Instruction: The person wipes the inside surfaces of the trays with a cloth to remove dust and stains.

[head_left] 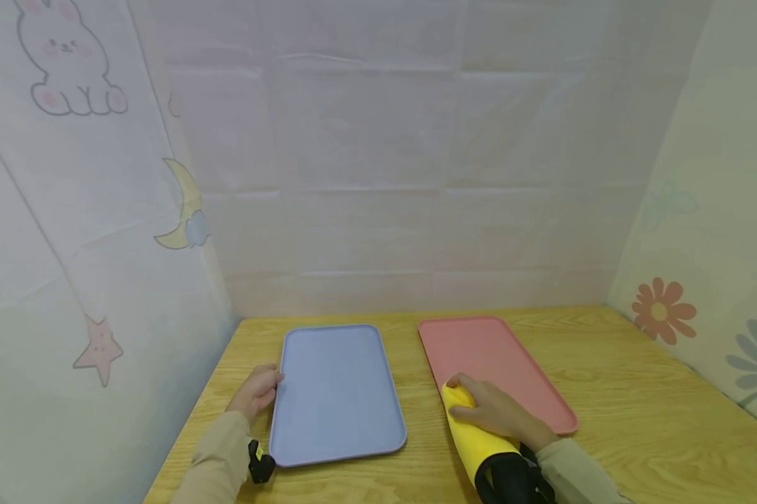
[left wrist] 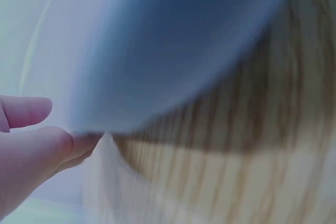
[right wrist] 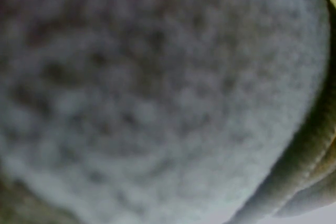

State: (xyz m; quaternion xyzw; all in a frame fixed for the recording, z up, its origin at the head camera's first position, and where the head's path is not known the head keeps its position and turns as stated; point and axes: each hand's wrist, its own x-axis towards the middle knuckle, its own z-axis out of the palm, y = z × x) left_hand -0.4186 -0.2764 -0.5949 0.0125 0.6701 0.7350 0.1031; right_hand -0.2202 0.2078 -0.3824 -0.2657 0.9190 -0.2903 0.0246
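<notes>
A light-blue tray (head_left: 337, 395) lies flat on the left part of the table, and my left hand (head_left: 261, 392) is at its left rim. In the left wrist view the fingers (left wrist: 47, 156) meet the edge of the blue tray (left wrist: 173, 35) and appear to hold it there. My right hand (head_left: 494, 409) grips a soft yellow item (head_left: 476, 437) with a black opening at its near end. That item slants over the left edge of a pink tray (head_left: 529, 374). A blurred grey, fuzzy surface (right wrist: 157, 103) fills most of the right wrist view, and its kind cannot be told.
Both trays stand on a wood-grain table (head_left: 630, 420), with a strip of wood between them. A pale sheet (head_left: 378, 140) hangs behind the table, and printed side sheets flank it. A small black device (head_left: 261, 463) sits at my left wrist, near the blue tray's corner.
</notes>
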